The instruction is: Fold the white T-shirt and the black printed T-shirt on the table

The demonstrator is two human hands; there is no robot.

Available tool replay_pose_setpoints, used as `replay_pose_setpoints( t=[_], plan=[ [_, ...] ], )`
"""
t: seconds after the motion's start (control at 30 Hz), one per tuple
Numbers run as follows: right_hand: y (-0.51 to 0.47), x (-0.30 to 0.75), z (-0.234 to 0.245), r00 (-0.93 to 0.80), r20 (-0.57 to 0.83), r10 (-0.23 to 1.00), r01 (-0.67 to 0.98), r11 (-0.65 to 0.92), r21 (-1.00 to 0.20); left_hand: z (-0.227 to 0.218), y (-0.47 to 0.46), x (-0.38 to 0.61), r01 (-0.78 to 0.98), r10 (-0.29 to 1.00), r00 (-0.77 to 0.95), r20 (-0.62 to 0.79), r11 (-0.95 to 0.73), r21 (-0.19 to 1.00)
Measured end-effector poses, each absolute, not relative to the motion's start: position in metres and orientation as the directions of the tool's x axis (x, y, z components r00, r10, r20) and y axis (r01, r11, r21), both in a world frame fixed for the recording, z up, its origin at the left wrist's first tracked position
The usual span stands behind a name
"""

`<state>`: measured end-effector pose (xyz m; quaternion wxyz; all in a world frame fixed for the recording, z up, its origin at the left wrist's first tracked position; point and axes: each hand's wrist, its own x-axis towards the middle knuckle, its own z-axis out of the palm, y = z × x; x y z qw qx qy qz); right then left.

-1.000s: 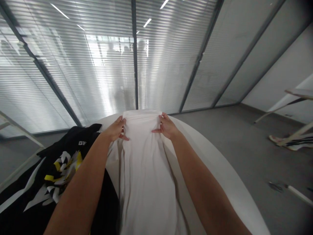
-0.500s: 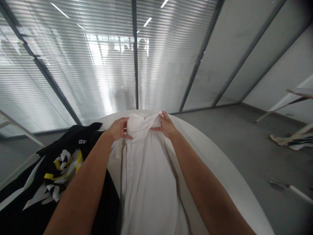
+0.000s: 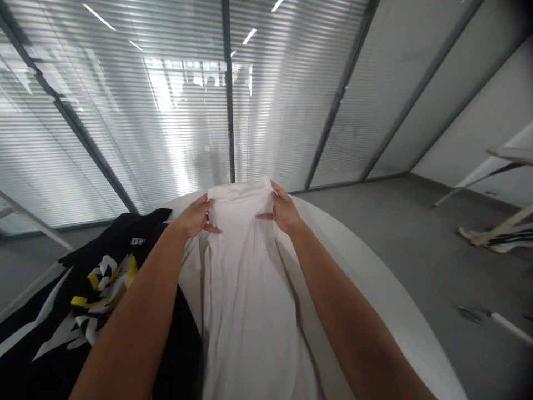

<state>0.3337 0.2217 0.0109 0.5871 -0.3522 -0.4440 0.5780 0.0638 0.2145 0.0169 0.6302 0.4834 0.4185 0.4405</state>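
Observation:
A long white cloth [image 3: 245,289] lies down the middle of a round white table [image 3: 375,300]. My left hand [image 3: 195,218] pinches the cloth's far left corner, fingers closed on the fabric. My right hand [image 3: 283,211] grips the far right corner the same way. Between the two hands the far edge of the cloth is raised a little off the table and bunched. Both forearms stretch out over the cloth.
A black garment [image 3: 95,289] with a yellow and white print lies on the table's left side. Glass partitions with blinds [image 3: 187,111] stand behind the table. Grey floor lies to the right, with slanted table legs [image 3: 495,222] and a striped object at the far right.
Both hands stayed on the far corners. The far edge, flat a second ago, was gathered and now stands lifted slightly higher between the hands.

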Motion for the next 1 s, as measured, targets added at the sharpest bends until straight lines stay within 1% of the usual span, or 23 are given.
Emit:
replay_pose_setpoints(
  t=[0.13, 0.27, 0.37, 0.43, 0.53, 0.6, 0.7, 0.83, 0.9, 1.0],
  plan=[
    [0.218, 0.336, 0.015, -0.071, 0.139, 0.988, -0.416, 0.098, -0.904, 0.018, 0.215, 0.067, -0.199, 0.968, 0.240, -0.066, 0.115, 0.973],
    [0.222, 0.341, 0.013, -0.049, 0.168, 0.984, -0.485, 0.124, -0.866, 0.017, 0.217, 0.070, -0.279, 0.979, 0.201, 0.032, 0.026, 0.960],
    [0.228, 0.345, 0.006, -0.022, 0.138, 0.990, -0.457, 0.113, -0.882, 0.014, 0.219, 0.068, -0.344, 0.965, 0.249, 0.083, 0.008, 0.939],
    [0.232, 0.345, 0.000, -0.001, 0.108, 0.994, -0.450, 0.095, -0.888, 0.013, 0.219, 0.066, -0.368, 0.958, 0.273, 0.085, 0.022, 0.929],
    [0.235, 0.344, -0.006, 0.047, 0.064, 0.997, -0.507, 0.079, -0.858, 0.013, 0.220, 0.063, -0.385, 0.958, 0.277, 0.077, 0.037, 0.922],
    [0.236, 0.345, -0.007, 0.064, 0.044, 0.997, -0.510, 0.070, -0.857, 0.017, 0.220, 0.061, -0.380, 0.957, 0.280, 0.078, 0.036, 0.924],
    [0.234, 0.349, -0.006, 0.032, 0.032, 0.999, -0.413, 0.042, -0.910, 0.024, 0.219, 0.058, -0.337, 0.956, 0.287, 0.061, 0.041, 0.941],
    [0.228, 0.353, -0.005, -0.029, 0.018, 0.999, -0.210, 0.012, -0.978, 0.027, 0.216, 0.049, -0.261, 0.947, 0.315, 0.057, 0.028, 0.965],
    [0.224, 0.354, -0.007, -0.080, 0.053, 0.995, -0.118, 0.043, -0.992, 0.025, 0.215, 0.045, -0.204, 0.938, 0.342, 0.057, 0.014, 0.979],
    [0.221, 0.353, -0.009, -0.218, 0.082, 0.972, 0.011, 0.087, -0.996, 0.022, 0.213, 0.042, -0.081, 0.918, 0.394, 0.048, -0.017, 0.997]
  ],
)
